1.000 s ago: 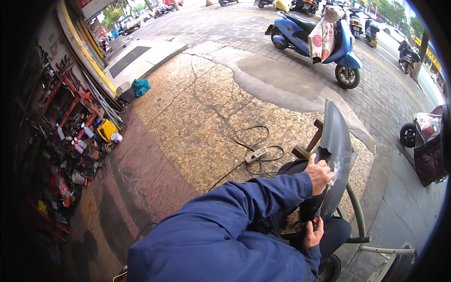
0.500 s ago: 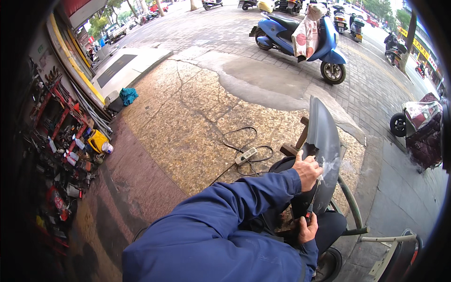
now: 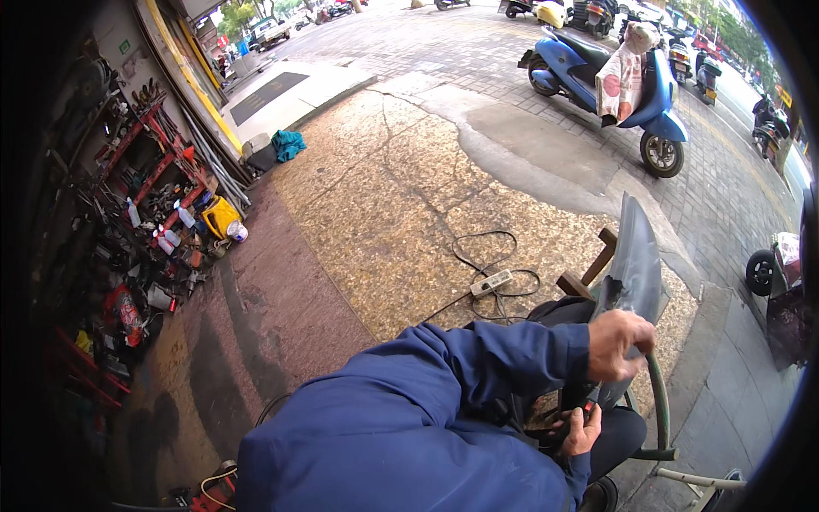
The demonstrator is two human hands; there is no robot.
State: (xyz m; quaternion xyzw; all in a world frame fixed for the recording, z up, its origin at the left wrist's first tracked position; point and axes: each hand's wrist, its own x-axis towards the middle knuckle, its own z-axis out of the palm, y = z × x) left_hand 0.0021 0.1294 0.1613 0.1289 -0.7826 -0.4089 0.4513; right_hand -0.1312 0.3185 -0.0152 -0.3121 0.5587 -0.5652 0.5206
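On a speckled pavement outside a workshop, the person in a blue jacket holds a dark grey plastic body panel (image 3: 636, 264) upright in front of their knees, at the lower right of the view. The panel is long and narrow, tapering to a point at the top, with a smooth, slightly glossy face and a paler scuffed patch near its lower edge where the hands meet it. One hand (image 3: 620, 343), higher up, is curled closed around the panel's lower left edge, knuckles outward; which arm it belongs to cannot be told for sure, since the sleeves overlap. The other hand (image 3: 583, 431), lower down and partly hidden behind the sleeve, has its fingers bent around something small and dark with a touch of red, too hidden to name. Just behind the panel stands a wooden stool (image 3: 589, 273), and a green hose (image 3: 660, 401) curves down beside the panel's right edge. On the ground, a little beyond the knees, lies a white power strip (image 3: 491, 282) with a black cable (image 3: 478, 247) looped about it. Well apart, across the pavement, a blue scooter (image 3: 610, 85) is parked, and at the far left red shelves (image 3: 141, 183) hold bottles and tools.
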